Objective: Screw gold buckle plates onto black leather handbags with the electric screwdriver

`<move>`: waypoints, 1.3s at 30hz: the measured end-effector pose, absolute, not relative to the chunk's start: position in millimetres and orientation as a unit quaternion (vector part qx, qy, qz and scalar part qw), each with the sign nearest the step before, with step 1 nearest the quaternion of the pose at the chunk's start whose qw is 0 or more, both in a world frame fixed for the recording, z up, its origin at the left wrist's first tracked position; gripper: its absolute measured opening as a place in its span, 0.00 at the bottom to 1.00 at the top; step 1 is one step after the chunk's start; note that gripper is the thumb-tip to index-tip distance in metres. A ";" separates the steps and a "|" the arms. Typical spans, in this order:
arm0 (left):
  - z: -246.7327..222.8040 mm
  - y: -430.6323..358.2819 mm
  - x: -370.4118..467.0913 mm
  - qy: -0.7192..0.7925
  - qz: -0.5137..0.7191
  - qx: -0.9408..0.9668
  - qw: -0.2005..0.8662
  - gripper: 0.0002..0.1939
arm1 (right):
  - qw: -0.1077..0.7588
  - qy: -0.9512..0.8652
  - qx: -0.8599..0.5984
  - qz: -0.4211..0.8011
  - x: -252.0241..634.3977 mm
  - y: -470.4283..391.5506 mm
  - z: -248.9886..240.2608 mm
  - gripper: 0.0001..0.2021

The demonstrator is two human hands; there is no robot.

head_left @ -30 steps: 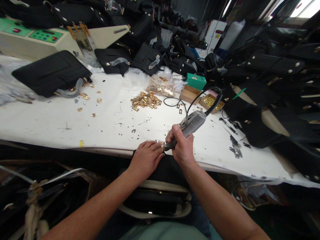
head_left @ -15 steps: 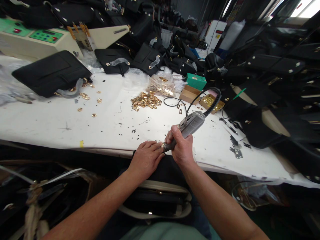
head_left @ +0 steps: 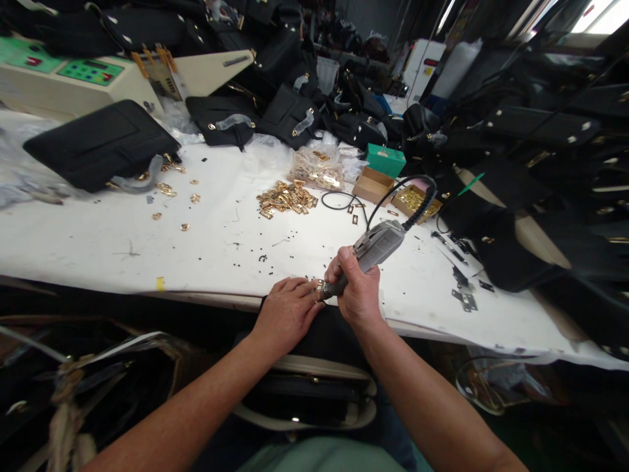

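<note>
My right hand (head_left: pixel 358 288) is wrapped around a grey electric screwdriver (head_left: pixel 382 241) with a black cord at its back end. The tool slants down to the left, its tip meeting a small gold fitting (head_left: pixel 320 285) by the table's front edge. My left hand (head_left: pixel 289 309) grips the top of a black handbag (head_left: pixel 330 335) beside that fitting, thumb and fingers close around the tip. The bag rests between my lap and the table edge, its cream-edged opening facing me. The exact contact of tip and fitting is partly hidden by my fingers.
On the white table (head_left: pixel 216 249) lie a heap of gold fittings (head_left: pixel 285 198), scattered black screws and a cardboard box of small gold parts (head_left: pixel 417 202). Black bags (head_left: pixel 105 141) crowd the back and right. A beige machine with green panels (head_left: pixel 91 71) stands at back left.
Very little differs. The screwdriver's cord and back end have shifted slightly; both hands and the bag keep their places.
</note>
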State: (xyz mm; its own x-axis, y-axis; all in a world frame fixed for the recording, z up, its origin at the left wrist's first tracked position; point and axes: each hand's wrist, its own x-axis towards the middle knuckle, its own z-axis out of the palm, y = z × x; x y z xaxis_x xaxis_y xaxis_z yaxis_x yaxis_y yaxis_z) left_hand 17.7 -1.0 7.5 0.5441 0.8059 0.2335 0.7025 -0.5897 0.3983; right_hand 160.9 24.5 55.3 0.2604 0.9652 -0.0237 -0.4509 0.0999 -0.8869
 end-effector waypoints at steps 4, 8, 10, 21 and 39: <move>6.8 -0.6 17.4 0.436 0.206 0.866 0.132 0.15 | 0.679 -0.311 -0.424 0.511 164.4 27.5 56.4 0.18; 8.1 0.6 18.9 0.446 0.201 0.860 0.142 0.16 | 0.684 -0.319 -0.451 0.475 169.6 33.3 56.6 0.19; 9.3 1.0 20.0 0.452 0.196 0.857 0.148 0.17 | 0.680 -0.322 -0.465 0.466 171.0 35.8 54.8 0.20; 9.8 0.8 20.4 0.471 0.188 0.847 0.159 0.22 | 0.640 -0.354 -0.497 0.467 163.4 39.3 35.2 0.19; 2.3 4.5 21.2 0.488 0.193 0.835 0.165 0.14 | 0.511 -0.528 -0.515 0.442 158.1 41.6 38.8 0.13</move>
